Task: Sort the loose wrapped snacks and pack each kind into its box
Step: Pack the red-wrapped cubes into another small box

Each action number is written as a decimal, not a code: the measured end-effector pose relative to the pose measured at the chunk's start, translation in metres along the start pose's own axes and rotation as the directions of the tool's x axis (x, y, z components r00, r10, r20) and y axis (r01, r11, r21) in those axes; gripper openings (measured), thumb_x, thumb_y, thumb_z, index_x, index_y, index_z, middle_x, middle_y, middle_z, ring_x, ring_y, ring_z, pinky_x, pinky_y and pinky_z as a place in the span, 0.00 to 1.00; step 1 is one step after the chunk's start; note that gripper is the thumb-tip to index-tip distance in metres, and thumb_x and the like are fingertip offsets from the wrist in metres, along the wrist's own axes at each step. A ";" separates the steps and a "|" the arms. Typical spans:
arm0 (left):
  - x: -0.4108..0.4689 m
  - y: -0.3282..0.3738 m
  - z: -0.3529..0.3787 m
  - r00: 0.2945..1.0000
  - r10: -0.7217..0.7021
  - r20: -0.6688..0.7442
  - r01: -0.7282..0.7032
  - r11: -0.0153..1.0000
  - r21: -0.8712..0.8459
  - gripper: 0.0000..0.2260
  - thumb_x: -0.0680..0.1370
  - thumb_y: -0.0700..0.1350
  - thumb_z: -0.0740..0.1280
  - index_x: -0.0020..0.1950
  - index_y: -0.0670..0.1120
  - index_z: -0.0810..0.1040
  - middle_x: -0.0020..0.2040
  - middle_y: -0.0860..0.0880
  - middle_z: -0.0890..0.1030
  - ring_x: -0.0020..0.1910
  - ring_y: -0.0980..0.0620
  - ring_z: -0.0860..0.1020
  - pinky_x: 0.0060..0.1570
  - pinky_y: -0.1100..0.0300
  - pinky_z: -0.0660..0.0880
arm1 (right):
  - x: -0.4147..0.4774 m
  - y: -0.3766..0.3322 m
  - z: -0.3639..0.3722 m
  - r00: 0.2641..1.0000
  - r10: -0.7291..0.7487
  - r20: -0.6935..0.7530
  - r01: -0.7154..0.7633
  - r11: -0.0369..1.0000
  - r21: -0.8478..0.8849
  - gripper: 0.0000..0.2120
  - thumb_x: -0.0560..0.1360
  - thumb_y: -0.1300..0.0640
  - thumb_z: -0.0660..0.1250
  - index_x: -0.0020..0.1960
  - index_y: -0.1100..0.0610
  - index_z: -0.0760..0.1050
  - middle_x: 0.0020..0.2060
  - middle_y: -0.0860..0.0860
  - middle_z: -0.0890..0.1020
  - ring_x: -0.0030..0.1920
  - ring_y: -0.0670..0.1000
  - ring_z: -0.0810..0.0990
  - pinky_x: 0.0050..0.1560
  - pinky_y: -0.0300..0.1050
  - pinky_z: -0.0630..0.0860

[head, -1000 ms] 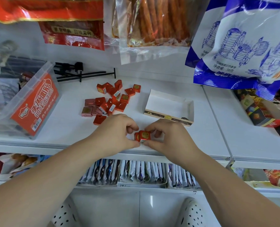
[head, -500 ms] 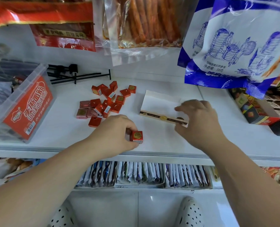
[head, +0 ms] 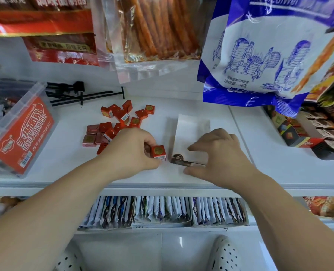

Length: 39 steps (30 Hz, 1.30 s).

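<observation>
Head camera is looking down over the white shelf, and I have both hands in view. The left hand is curled tight, thumb and fingertips pinching a red wrapped cube. The cube's gold emblem faces up and a barcode strip shows on its near edge. It sits just off the left corner of the small white box, close but not inside. I can't tell from here whether a second cube is tucked behind it.

The right hand is on that box. Its fingers are spread and bent over the near end, with the thumb under the dark printed front wall and the forefinger coming over the top, so it grips the box by that wall. The box looks blurred, and its white floor shows.

The rest of the red cubes lie in a loose pile on the shelf behind the left hand, some emblem up, some on their sides.

A clear tub with a red label stands at far left, with black display hooks lying behind the pile. Above hang a blue and white bag, a clear bag of orange sticks and red packets. There are dark cartons at far right, rows of sachets on the shelf below, and white perforated shoes at the bottom edge.
</observation>
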<state>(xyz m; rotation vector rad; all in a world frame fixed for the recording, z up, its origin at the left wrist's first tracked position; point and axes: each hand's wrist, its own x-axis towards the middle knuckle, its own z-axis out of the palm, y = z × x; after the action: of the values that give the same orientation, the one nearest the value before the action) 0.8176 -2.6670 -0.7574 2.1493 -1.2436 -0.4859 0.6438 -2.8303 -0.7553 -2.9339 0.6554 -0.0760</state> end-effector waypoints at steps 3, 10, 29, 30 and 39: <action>0.005 0.007 -0.004 0.999 0.006 -0.045 -0.011 0.994 -0.111 0.06 0.68 0.50 0.79 0.40 0.53 0.84 0.31 0.61 0.78 0.29 0.60 0.72 0.30 0.67 0.68 | -0.002 0.019 0.000 0.999 0.029 -0.022 -0.026 0.995 0.097 0.20 0.65 0.34 0.70 0.53 0.41 0.82 0.53 0.39 0.79 0.63 0.50 0.69 0.56 0.47 0.63; 0.025 0.026 0.001 0.996 0.071 -0.052 -0.073 0.997 -0.036 0.08 0.70 0.49 0.77 0.47 0.51 0.84 0.38 0.56 0.78 0.37 0.65 0.74 0.32 0.72 0.67 | -0.006 0.017 0.012 0.989 -0.131 -0.071 0.143 0.973 0.183 0.00 0.70 0.54 0.76 0.40 0.49 0.85 0.44 0.43 0.84 0.56 0.50 0.75 0.55 0.44 0.73; 0.040 0.021 0.000 0.925 -0.134 0.356 0.117 0.991 0.068 0.09 0.70 0.54 0.76 0.47 0.53 0.85 0.25 0.60 0.72 0.27 0.60 0.70 0.28 0.67 0.64 | -0.010 0.017 0.014 0.993 -0.102 -0.055 0.110 0.976 0.186 0.02 0.71 0.51 0.72 0.41 0.47 0.84 0.47 0.42 0.82 0.53 0.51 0.74 0.54 0.52 0.75; 0.039 0.020 -0.001 0.921 -0.127 0.368 0.112 0.992 0.062 0.11 0.70 0.55 0.76 0.49 0.54 0.85 0.25 0.60 0.73 0.27 0.60 0.71 0.28 0.67 0.64 | -0.009 0.016 0.014 0.993 -0.103 -0.056 0.111 0.977 0.181 0.03 0.71 0.49 0.72 0.43 0.47 0.84 0.48 0.42 0.82 0.53 0.51 0.74 0.54 0.52 0.75; 0.020 0.008 -0.002 0.951 0.022 0.309 -0.053 0.994 0.094 0.31 0.66 0.50 0.80 0.67 0.54 0.76 0.48 0.61 0.79 0.38 0.74 0.74 0.35 0.77 0.68 | 0.007 -0.013 0.012 0.997 -0.080 -0.008 0.080 0.984 0.161 0.33 0.66 0.35 0.73 0.69 0.41 0.72 0.59 0.41 0.80 0.66 0.49 0.65 0.61 0.49 0.61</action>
<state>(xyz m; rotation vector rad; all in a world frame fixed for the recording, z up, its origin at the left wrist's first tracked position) 0.8231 -2.6865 -0.7503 2.1875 -1.5025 -0.7806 0.6560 -2.8201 -0.7651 -2.8036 0.5062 -0.1329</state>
